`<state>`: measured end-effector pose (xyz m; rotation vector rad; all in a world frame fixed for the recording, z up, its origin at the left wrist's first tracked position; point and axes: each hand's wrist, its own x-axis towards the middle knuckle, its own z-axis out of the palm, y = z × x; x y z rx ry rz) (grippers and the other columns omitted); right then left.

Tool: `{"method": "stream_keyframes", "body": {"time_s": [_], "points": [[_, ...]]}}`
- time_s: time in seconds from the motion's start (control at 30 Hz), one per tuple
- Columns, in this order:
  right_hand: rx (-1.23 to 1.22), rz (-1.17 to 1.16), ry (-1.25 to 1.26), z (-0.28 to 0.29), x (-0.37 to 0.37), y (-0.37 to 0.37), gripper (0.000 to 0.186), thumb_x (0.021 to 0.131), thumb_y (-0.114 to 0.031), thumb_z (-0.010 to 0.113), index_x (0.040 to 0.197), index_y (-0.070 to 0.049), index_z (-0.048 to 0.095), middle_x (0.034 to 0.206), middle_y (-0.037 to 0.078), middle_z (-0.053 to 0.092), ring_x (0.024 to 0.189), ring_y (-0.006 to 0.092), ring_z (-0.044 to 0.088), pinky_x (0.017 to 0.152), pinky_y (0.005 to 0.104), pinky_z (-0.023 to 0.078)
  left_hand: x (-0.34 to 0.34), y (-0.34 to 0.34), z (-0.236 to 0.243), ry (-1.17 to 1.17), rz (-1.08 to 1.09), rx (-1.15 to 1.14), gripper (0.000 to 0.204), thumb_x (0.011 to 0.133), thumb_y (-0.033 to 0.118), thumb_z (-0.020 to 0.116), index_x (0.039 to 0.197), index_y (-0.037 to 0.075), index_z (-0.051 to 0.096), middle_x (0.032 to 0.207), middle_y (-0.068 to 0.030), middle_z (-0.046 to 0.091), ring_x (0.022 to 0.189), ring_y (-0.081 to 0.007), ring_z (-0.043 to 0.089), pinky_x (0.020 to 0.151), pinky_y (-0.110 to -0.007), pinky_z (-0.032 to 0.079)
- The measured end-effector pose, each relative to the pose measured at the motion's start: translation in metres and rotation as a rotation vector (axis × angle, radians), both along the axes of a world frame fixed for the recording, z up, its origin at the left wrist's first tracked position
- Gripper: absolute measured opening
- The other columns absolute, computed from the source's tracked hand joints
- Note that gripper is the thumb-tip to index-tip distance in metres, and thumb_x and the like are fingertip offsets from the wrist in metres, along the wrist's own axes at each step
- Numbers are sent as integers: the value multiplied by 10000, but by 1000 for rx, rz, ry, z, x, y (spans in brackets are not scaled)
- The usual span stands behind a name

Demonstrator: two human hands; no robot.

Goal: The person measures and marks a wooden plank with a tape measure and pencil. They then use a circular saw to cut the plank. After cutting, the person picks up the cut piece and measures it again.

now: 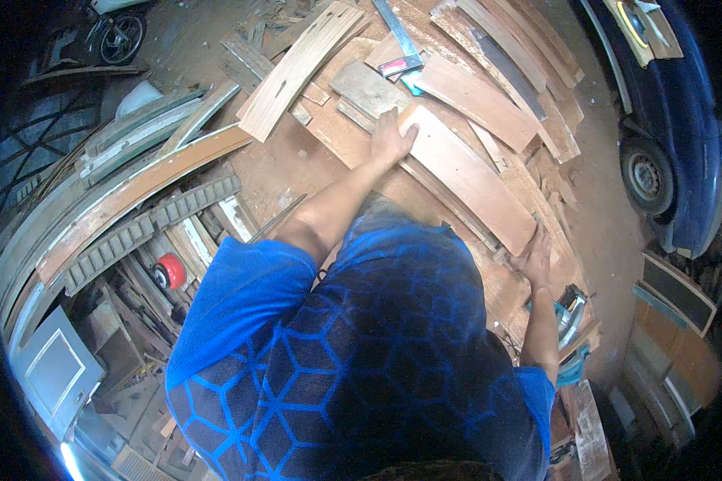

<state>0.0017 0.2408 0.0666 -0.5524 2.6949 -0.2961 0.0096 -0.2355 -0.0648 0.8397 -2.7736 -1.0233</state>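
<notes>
Presently, smooth wooden plank (467,178) lies betw. L hand (391,139), gripping its far-left end, and R hand (533,260), gripping its near-right end, long axis running diag. hand to hand, neither clearly nearer, w/ try square (402,66) beyond L hand.

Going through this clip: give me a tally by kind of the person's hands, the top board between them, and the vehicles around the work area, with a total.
Hands: 2 (left hand, right hand)
Pale reddish board between them: 1
Blue car: 1
Motorbike, partly in view: 1
Total: 5
</notes>
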Motion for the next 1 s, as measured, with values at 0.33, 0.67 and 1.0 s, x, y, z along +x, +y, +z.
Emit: {"method": "stream_keyframes", "body": {"time_s": [0.33, 0.67, 1.0], "points": [[-25, -17, -83, 3, -8, -8, 1172, 562, -245, 852, 1540, 40, 272, 1406, 272, 461, 1324, 467, 438, 1154, 509, 355, -26, -18, -5, -142, -137, 93, 845, 846, 542, 766, 1376, -80, 552, 1323, -303, 582, 1280, -421, 531, 1124, -462, 414], [173, -30, -144, 25, -9, -21, 1283, 580, -335, 890, 1616, -50, 191, 1459, 261, 414, 1370, 454, 411, 1162, 531, 341, -59, -46, 98, -165, -1261, -409, 1239, 674, 634, 840, 1582, -1, 286, 1600, -271, 321, 1511, -442, 265, 1257, -540, 217], [159, 58, -24, -14, -9, -9, 1238, 537, -272, 864, 1583, -32, 246, 1413, 274, 432, 1297, 458, 438, 1111, 531, 368, -82, -27, 99, -266, -1488, -456, 1279, 628, 398, 912, 1604, 18, 178, 1490, -254, 394, 1422, -414, 361, 1234, -520, 253]]}}
